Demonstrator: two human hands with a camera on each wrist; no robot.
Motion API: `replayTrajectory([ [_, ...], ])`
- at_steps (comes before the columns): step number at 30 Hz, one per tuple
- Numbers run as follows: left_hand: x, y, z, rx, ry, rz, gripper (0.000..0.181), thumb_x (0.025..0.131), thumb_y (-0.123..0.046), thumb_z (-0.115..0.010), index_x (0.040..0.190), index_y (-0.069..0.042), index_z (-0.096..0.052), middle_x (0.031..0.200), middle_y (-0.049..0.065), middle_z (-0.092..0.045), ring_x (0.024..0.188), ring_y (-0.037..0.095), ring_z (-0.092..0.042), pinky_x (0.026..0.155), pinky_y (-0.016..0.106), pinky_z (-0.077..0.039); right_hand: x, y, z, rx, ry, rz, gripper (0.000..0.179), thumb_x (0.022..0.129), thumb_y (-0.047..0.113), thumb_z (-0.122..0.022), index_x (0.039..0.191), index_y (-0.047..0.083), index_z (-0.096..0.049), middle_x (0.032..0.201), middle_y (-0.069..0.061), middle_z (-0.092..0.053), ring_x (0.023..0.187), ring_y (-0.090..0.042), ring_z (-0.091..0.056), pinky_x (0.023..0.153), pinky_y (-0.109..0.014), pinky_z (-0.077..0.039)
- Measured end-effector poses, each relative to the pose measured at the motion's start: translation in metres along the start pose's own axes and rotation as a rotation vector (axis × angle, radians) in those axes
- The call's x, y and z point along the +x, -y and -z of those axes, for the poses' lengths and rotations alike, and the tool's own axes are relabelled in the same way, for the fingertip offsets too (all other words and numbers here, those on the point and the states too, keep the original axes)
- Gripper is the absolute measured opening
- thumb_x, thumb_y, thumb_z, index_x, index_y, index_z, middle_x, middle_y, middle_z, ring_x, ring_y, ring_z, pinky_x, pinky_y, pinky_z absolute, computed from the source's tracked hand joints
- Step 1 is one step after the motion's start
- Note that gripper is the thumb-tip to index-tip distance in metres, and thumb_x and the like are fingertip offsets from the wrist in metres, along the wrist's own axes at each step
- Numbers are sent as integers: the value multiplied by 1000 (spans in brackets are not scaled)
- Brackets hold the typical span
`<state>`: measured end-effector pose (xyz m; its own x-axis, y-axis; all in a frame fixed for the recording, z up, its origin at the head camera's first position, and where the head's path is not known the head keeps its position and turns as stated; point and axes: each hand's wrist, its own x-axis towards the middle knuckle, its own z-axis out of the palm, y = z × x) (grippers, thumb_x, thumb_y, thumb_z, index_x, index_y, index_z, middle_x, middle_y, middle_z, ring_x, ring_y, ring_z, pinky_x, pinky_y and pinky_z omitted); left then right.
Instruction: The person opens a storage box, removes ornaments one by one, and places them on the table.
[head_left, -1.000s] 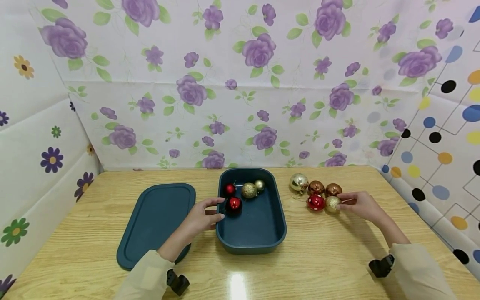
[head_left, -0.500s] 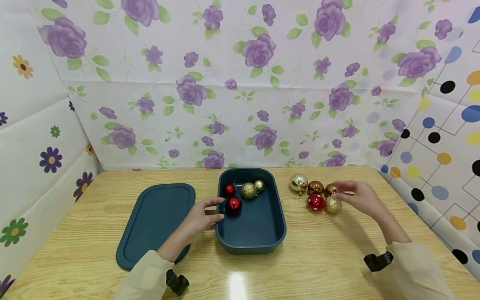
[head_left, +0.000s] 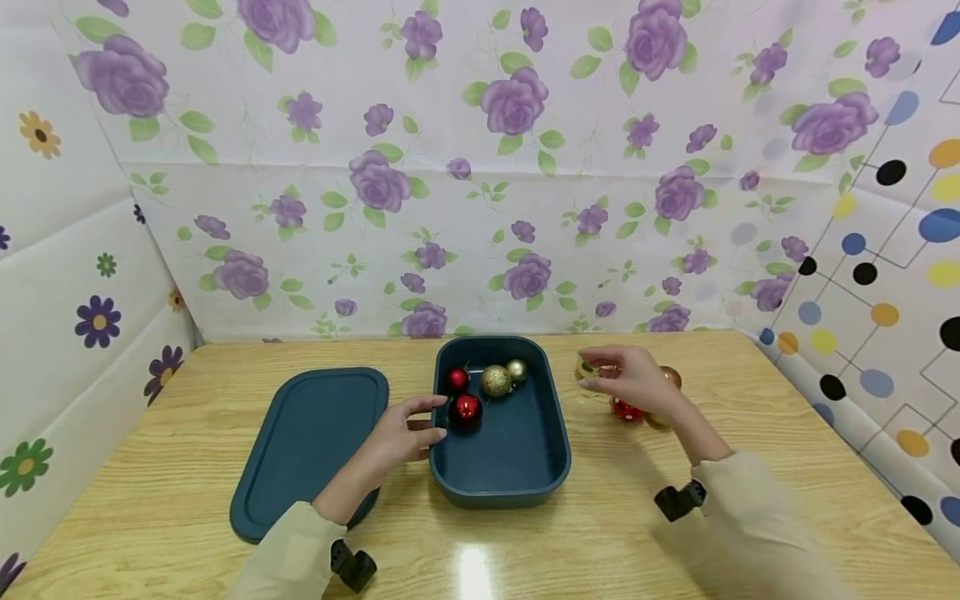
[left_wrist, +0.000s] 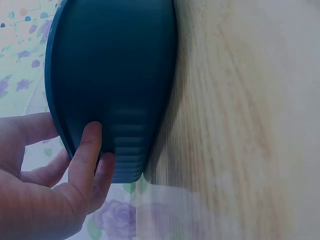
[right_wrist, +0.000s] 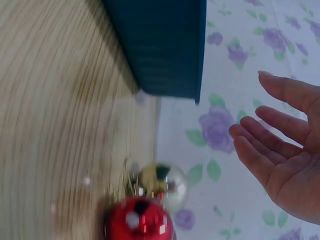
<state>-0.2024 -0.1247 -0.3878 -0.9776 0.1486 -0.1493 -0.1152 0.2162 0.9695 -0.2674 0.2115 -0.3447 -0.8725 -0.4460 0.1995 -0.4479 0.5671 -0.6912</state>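
My left hand (head_left: 401, 429) holds the left wall of the dark blue rectangular box (head_left: 502, 475); in the left wrist view some fingers (left_wrist: 86, 155) lie along its outer wall and others pass behind the rim. Inside are a red bauble (head_left: 457, 379), a larger dark red bauble (head_left: 467, 408), a gold glitter bauble (head_left: 496, 381) and a small pale gold one (head_left: 517, 370). My right hand (head_left: 633, 379) hovers over the baubles right of the box, fingers spread, holding nothing. Nearest its fingertips is a shiny pale gold bauble (right_wrist: 167, 185), with a red white-dotted bauble (right_wrist: 137, 220) beside it.
A dark blue lid (head_left: 311, 450) lies flat on the wooden table (head_left: 600, 533), left of the box. A copper bauble (head_left: 672, 377) shows behind my right hand, and a gold glitter bauble (head_left: 657, 422) is mostly hidden under it. A flowered cloth (head_left: 465, 208) hangs at the back.
My right hand has left the gold glitter bauble, passed over the copper ones and moved left to the pale gold bauble. The left hand stays on the box.
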Motion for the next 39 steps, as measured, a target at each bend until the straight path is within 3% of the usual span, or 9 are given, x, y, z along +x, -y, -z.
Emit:
replayTrajectory([
  [7, 1, 1, 0, -25, 6, -1, 47, 85, 0, -61, 130, -9, -50, 133, 15, -40, 105, 27, -52, 70, 35, -52, 23, 21, -34, -9, 94, 70, 50, 83, 19, -68, 126, -1, -53, 122, -21, -54, 110, -31, -53, 90, -41, -45],
  [16, 1, 1, 1, -23, 11, -9, 46, 85, -1, -60, 130, -9, -50, 133, 16, -40, 106, 27, -52, 70, 36, -52, 44, 36, -73, -122, 177, 224, 48, 80, 18, -71, 120, -5, -57, 110, -18, -60, 93, -29, -60, 76, -38, -50],
  [19, 1, 1, 1, -19, 12, -7, 46, 86, -1, -60, 130, -9, -50, 133, 16, -39, 107, 28, -51, 70, 36, -52, 49, 39, -84, -132, 212, 219, 50, 79, 19, -72, 120, -5, -57, 105, -17, -61, 92, -28, -60, 76, -37, -50],
  [28, 1, 0, 1, -17, 22, -4, 45, 87, -2, -60, 130, -8, -50, 134, 16, -40, 108, 29, -52, 72, 37, -52, 58, 44, -108, -144, 301, 206, 53, 81, 19, -70, 125, -4, -52, 112, -16, -59, 97, -26, -60, 79, -34, -50],
  [39, 2, 1, 2, -18, 20, -4, 45, 87, -1, -59, 130, -9, -50, 134, 16, -40, 107, 28, -52, 71, 36, -52, 65, 44, -124, -222, 301, 215, 52, 81, 19, -70, 125, -2, -53, 100, -9, -61, 81, -15, -59, 70, -25, -48],
])
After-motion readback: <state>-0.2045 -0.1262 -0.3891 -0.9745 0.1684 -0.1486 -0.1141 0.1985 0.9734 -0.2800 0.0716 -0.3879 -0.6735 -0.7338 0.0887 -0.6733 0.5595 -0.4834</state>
